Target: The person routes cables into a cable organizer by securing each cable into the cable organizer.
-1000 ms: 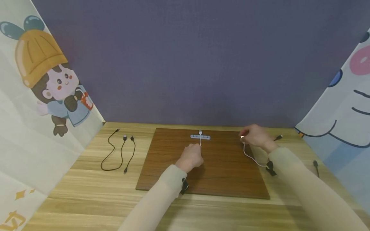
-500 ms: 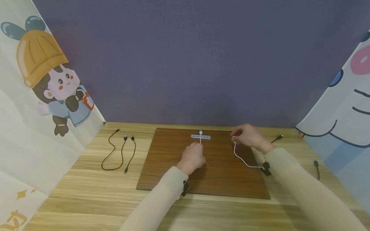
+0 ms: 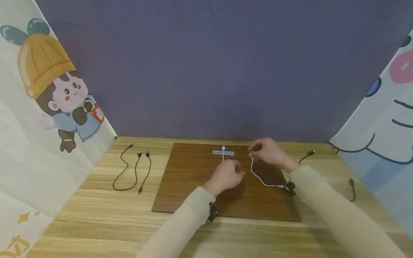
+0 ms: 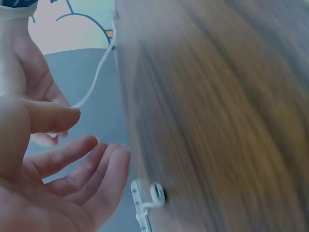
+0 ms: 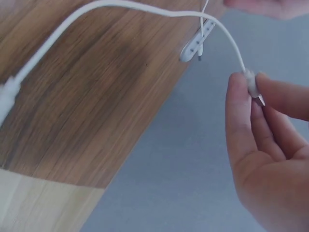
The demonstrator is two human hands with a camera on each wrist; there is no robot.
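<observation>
My right hand point(image 3: 269, 154) pinches one plug of a white charging cable point(image 5: 251, 84) between thumb and fingers, its metal tip showing. The cable's other end hangs near my right wrist. Loosely bent and apart, the fingers of my left hand point(image 4: 72, 169) hold nothing; this hand point(image 3: 226, 173) hovers over the brown board point(image 3: 190, 179). Beyond it, a pale slotted cable clip point(image 3: 228, 153) lies near the board's back edge. Another white cable point(image 3: 223, 154) crosses the clip, its plug just behind; my left hand hides its lower part in the head view.
Left of the board lie two black cables, a longer one point(image 3: 136, 172) and a shorter one point(image 3: 150, 168). On the right are a black plug point(image 3: 310, 153) and another black cable end point(image 3: 352, 184). A dark blue panel point(image 3: 206, 71) rises behind the wooden table point(image 3: 106, 215).
My right hand has moved left over the board, bringing the white charging cable along. My left hand has come off the other white cable, shifting right with its fingers loosened.
</observation>
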